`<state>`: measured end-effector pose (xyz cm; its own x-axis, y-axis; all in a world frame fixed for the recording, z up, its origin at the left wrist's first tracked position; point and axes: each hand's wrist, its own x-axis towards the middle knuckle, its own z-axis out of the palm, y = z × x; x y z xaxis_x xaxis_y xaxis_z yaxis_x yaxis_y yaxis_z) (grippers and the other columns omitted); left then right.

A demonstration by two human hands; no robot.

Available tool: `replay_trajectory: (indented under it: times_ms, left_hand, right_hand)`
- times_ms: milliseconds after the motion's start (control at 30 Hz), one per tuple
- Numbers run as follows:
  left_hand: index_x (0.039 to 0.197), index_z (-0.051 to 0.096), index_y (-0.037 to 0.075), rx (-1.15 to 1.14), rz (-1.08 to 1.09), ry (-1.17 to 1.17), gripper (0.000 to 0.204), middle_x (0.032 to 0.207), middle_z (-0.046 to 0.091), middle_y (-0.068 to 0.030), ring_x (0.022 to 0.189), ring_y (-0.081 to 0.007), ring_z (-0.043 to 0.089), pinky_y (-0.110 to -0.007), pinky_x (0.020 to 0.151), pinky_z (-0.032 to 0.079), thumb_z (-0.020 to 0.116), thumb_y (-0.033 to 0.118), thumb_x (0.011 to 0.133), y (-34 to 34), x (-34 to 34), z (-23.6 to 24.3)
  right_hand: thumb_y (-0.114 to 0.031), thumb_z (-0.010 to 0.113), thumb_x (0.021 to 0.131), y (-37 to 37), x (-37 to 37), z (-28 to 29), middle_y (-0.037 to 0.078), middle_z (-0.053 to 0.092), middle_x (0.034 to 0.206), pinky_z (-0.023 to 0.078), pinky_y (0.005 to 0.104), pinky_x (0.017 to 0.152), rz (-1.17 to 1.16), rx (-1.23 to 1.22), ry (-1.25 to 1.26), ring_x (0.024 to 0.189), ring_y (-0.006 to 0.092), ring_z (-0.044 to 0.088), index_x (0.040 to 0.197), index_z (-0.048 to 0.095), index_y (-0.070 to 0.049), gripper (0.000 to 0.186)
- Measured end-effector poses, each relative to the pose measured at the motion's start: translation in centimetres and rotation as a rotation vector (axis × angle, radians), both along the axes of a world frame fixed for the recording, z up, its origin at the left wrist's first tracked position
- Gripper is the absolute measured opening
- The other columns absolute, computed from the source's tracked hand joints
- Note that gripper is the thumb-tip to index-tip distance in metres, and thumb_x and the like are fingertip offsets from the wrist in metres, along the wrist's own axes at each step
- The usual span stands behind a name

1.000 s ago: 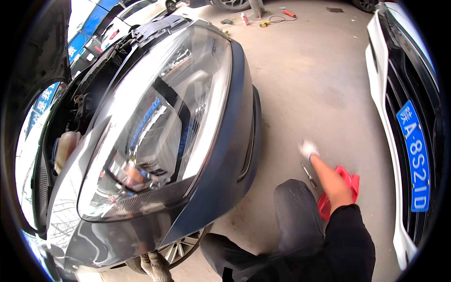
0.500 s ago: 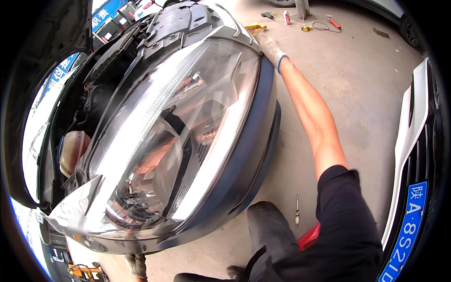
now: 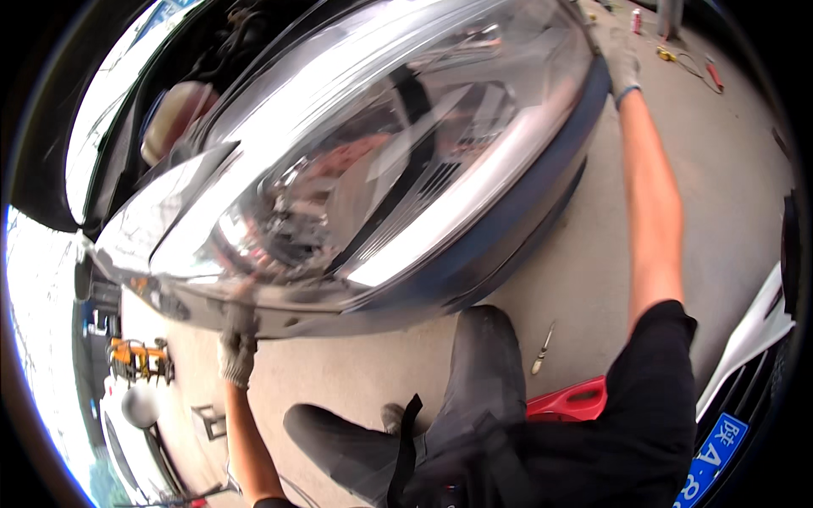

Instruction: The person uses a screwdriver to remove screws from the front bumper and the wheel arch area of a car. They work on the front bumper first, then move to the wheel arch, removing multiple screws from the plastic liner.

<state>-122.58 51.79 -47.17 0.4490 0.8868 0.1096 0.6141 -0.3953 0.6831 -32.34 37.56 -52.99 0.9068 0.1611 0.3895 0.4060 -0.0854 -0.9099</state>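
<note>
A large clear headlight (image 3: pixel 398 161) fills the middle of the view, with the dark blue front bumper (image 3: pixel 508 245) curving below it. At the left end of the bumper, my gloved left hand (image 3: pixel 239 343) grips the lower edge, its fingers partly blurred against it. My right arm is stretched far forward. Its gloved right hand (image 3: pixel 624 68) is beside the bumper's far front edge, and motion smears its fingers. Behind the headlight, a pale fluid reservoir (image 3: pixel 179 118) sits in the open engine bay.
A screwdriver (image 3: pixel 543 349) lies on the floor near my knee, beside a red plastic piece (image 3: pixel 572 400) with an oval opening. A white car's front (image 3: pixel 745 339) stands at the right. Farther off are a red-and-white can (image 3: pixel 636 20) and a yellow-and-black equipment piece (image 3: pixel 140 360).
My view has swung, so the headlight and bumper appear farther right and higher. More of my left arm and legs shows. Both hands stay by the bumper.
</note>
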Motion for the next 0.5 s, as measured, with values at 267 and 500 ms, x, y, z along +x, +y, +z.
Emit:
replay_trajectory:
  times_ms: [267, 500]
  left_hand:
    - [0.079, 0.062, 0.002, 0.152, -0.012, 0.179, 0.047, 0.057, 0.054, -0.006, 0.055, -0.0154, 0.052, -0.033, 0.052, 0.041, 0.055, 0.044, 0.099, -1.5, -1.2, 1.1]
    - [0.097, 0.064, 0.0, 0.128, -0.064, 0.006, 0.036, 0.064, 0.055, -0.001, 0.057, -0.0101, 0.048, -0.029, 0.054, 0.04, 0.059, 0.036, 0.099, -0.6, 0.0, -0.2]
  right_hand:
    - [-0.045, 0.042, 0.099, -2.0, -6.3, -1.1, 0.016, 0.058, 0.119, 0.046, 0.0392, 0.093, -0.041, -0.067, 0.038, 0.109, 0.0301, 0.055, 0.117, 0.062, -0.005, 0.048]
    - [-0.037, 0.038, 0.105, -3.2, -14.9, 0.3, 0.019, 0.057, 0.138, 0.044, 0.0342, 0.103, -0.277, -0.061, -0.27, 0.128, 0.0313, 0.055, 0.126, 0.062, -0.006, 0.045]
